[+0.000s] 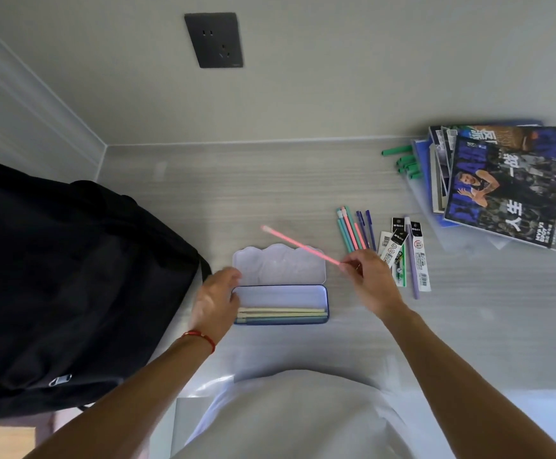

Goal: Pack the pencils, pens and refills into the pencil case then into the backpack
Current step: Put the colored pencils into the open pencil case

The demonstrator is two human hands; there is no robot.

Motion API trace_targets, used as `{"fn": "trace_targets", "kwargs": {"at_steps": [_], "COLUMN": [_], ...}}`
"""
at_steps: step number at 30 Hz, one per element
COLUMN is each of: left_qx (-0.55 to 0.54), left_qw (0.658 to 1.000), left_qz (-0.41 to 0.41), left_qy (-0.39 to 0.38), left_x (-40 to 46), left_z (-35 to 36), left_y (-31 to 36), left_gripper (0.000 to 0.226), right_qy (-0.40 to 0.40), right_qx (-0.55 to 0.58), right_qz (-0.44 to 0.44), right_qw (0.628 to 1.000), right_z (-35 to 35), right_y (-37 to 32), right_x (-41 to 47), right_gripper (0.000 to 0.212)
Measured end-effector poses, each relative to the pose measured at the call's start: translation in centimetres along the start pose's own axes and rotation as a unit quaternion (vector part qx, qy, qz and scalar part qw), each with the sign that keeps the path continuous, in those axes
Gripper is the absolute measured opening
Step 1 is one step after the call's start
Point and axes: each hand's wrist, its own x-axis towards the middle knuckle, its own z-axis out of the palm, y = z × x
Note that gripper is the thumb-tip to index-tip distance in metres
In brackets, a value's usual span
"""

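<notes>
Pale shirt (290, 422) before grey-grained desk (270, 193)

Both forearms are bare, with no sleeve reaching down to either wrist. A thin red cord bracelet (200, 336) circles the wrist just behind the left hand (215, 301). The right hand (371, 281) has nothing worn behind it. A pale, light-coloured top (290, 419) covers the torso.

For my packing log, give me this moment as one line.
right hand: holding pink pencil | left hand: steadying open pencil case | backpack: not yet packed
</notes>
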Motion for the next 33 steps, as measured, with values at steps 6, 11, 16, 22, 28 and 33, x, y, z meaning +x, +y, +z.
{"fn": "trace_targets", "kwargs": {"at_steps": [6, 11, 16, 22, 28, 33], "left_qx": [0.009, 0.04, 0.071, 0.082, 0.078, 0.07], "left_qw": [1.0, 0.996, 0.993, 0.993, 0.994, 0.995], "left_qz": [-0.003, 0.066, 0.074, 0.061, 0.031, 0.028], "left_qy": [0.009, -0.053, -0.057, -0.064, -0.064, -0.063], "left_x": [-0.7, -1.5, -1.6, -1.6, -1.3, -1.4], "left_z": [-0.7, 0.9, 1.9, 1.9, 2.3, 2.4], "left_y": [-1.2, -1.3, -1.1, -1.0, -0.5, -0.6], "left_gripper": [0.04, 0.047, 0.045, 0.046, 0.045, 0.043], "right_qy": [-0.079, -0.088, -0.098, 0.024, 0.008, -0.005], "right_qx": [-0.036, -0.116, -0.175, -0.187, -0.327, -0.366], "right_qz": [-0.097, -0.11, -0.125, 0.004, 0.064, 0.091], "right_qw": [0.992, 0.983, 0.972, 0.982, 0.943, 0.926], "right_z": [0.4, 1.9, 3.9, 2.1, 0.1, 0.1], "right_y": [0.6, -0.6, -2.3, -2.0, -0.5, -0.9], "right_x": [-4.6, -4.8, -4.5, -2.8, -1.6, -1.3], "right_gripper": [0.005, 0.008, 0.012, 0.014, 0.036, 0.035]}}
